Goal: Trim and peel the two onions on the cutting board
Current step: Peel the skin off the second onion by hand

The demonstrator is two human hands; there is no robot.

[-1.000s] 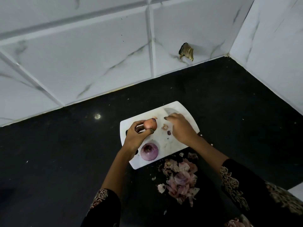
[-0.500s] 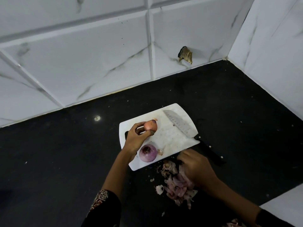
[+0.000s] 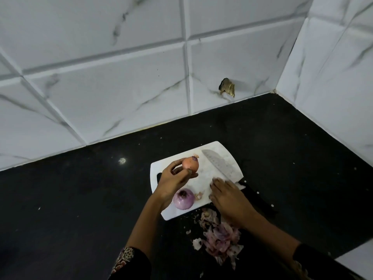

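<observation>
Two onions in play: left hand (image 3: pixel 173 178) pinches the unpeeled onion (image 3: pixel 190 163) above the cutting board (image 3: pixel 203 176); right hand (image 3: pixel 228 196), fingers flat, is back from the peel pile (image 3: pixel 220 237), near the knife (image 3: pixel 221 165). Trimming looks next.

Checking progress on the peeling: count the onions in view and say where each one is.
2. One onion with its tan skin on is held up in the left hand over the cutting board. One peeled purple onion sits on the board's near edge. None seems hidden.
</observation>
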